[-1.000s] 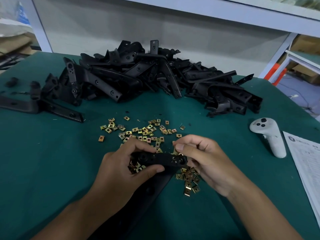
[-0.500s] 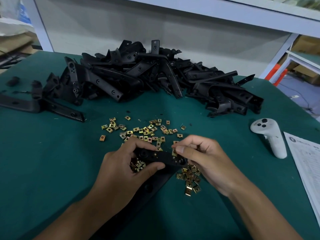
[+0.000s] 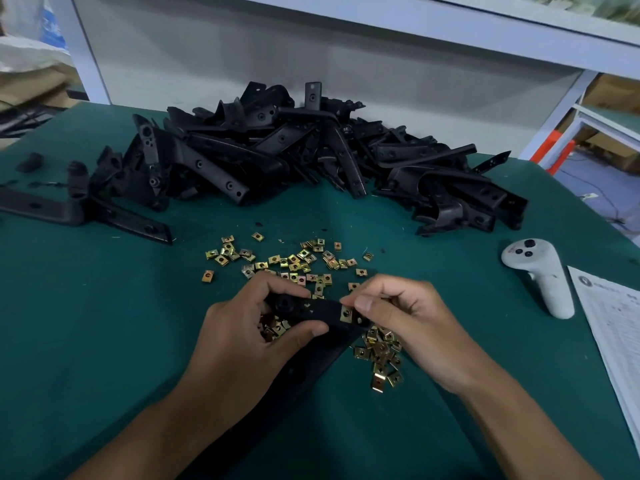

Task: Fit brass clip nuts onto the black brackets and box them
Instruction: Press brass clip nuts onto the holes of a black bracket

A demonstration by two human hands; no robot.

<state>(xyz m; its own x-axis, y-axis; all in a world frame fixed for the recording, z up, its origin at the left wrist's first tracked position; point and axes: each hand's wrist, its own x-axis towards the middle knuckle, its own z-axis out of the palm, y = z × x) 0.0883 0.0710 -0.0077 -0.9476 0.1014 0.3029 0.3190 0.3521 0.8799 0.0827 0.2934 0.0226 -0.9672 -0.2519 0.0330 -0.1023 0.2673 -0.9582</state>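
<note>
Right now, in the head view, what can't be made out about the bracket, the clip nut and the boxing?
- Held bracket: the left hand covers its near end.
- Clip nut on it: the right hand's fingers hide whether it is fully seated.
- Box: none in frame.
- Paper sheet: cut by the right edge, print too small.

printed paper sheet (image 3: 620,327) at right edge, round logo and text too small to read

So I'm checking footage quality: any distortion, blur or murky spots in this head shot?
Head view: wide-angle bowing curves the table edge and shelf rail; the hands and the clip nut on the held bracket are fairly sharp; the bracket pile merges into dark shapes; corners soften.
</note>
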